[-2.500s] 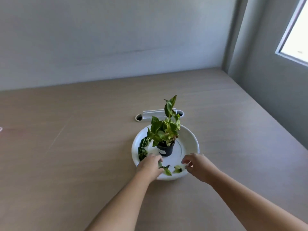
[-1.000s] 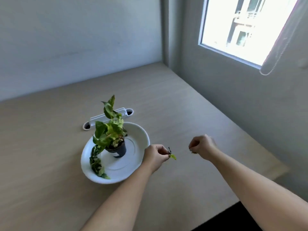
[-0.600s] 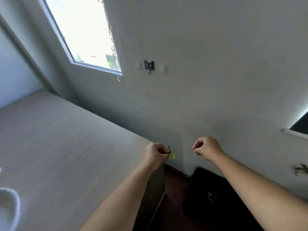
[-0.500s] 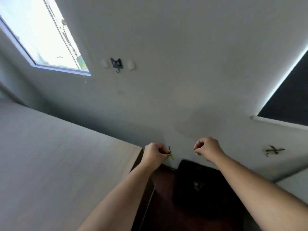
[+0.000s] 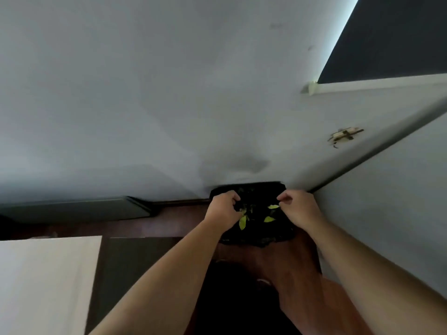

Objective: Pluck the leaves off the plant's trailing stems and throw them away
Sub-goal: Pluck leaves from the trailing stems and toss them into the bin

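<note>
Now both hands hover over the black-lined bin (image 5: 256,235). The left hand (image 5: 223,210) seems to pinch a leaf (image 5: 242,222); the right hand (image 5: 298,207), pressed together, should spread its grip fully above the opening.

Dark reddish wood floor (image 5: 169,226), running to the wall's foot. Black-lined bin (image 5: 256,235) standing on it in the far corner, against both walls. Pale green leaves (image 5: 242,222) inside the bin. Dark cabinet base (image 5: 77,209) along the floor's far left edge.
</note>
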`<state>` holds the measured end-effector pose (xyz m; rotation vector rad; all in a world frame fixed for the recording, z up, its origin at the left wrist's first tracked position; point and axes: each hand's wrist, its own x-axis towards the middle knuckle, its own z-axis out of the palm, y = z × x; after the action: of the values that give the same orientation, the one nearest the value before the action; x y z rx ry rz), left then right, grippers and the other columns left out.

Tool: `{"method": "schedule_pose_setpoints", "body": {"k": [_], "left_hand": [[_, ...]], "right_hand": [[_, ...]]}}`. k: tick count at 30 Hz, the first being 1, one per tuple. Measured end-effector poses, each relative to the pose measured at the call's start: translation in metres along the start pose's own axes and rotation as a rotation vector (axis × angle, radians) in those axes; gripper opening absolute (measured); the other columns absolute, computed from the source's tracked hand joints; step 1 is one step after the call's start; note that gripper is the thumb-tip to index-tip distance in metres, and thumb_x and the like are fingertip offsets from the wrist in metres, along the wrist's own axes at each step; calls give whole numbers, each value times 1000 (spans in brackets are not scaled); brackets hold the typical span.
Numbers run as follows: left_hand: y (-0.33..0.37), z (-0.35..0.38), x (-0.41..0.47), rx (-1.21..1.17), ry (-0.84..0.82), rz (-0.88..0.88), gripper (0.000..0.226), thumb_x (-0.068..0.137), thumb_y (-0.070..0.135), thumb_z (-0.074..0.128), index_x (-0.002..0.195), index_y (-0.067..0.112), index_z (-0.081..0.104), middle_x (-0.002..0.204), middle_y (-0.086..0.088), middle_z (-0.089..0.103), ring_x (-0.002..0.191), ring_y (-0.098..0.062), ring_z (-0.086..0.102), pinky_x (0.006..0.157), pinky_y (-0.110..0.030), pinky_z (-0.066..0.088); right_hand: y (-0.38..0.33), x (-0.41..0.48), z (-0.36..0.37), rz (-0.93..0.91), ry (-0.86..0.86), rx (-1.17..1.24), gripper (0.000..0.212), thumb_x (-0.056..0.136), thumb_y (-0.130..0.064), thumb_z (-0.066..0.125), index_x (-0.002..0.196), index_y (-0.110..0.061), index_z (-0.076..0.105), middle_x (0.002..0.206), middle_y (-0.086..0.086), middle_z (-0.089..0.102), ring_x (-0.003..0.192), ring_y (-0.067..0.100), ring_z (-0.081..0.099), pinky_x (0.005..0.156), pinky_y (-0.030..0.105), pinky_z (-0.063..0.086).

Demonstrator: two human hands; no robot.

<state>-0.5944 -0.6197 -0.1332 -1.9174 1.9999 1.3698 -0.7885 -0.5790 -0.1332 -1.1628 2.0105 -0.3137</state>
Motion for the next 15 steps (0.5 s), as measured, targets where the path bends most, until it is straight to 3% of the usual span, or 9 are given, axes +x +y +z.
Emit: {"method": "schedule_pose_setpoints", "body": {"k": [3, 9, 12, 15], "left_hand": [[0, -1, 15, 79, -41, 29, 38, 82, 17, 71, 118, 13, 58, 121, -9, 59, 107, -25, 61, 90, -35, 53], [-3, -21, 6, 113, -26, 24, 29, 84, 19, 68, 112, 15, 60, 115, -6, 63, 105, -22, 61, 91, -33, 52], [1, -45, -14, 95, 64, 10, 24, 83, 21, 67, 107, 16, 63, 111, -5, 67, 102, -21, 63, 91, -34, 53], [5, -76, -49, 83, 190, 1, 24, 81, 19, 64, 104, 16, 64, 108, -3, 67, 101, -24, 63, 89, -35, 53]], "right_hand": [[9, 7, 0, 40, 29, -1, 18, 86, -6, 55, 95, -10, 70, 105, 12, 68, 96, 25, 64, 84, 29, 50], [-3, 0, -6, 6, -26, -22, 18, 86, -6, 53, 87, -13, 70, 97, 10, 69, 84, 21, 62, 71, 23, 45], [-32, -2, -17, -84, -56, -53, 17, 86, -5, 54, 86, -11, 70, 96, 10, 69, 82, 22, 63, 71, 25, 46], [-75, -11, -26, -209, -48, -95, 16, 83, -6, 56, 85, -8, 71, 96, 10, 72, 91, 26, 65, 81, 30, 50]]}}
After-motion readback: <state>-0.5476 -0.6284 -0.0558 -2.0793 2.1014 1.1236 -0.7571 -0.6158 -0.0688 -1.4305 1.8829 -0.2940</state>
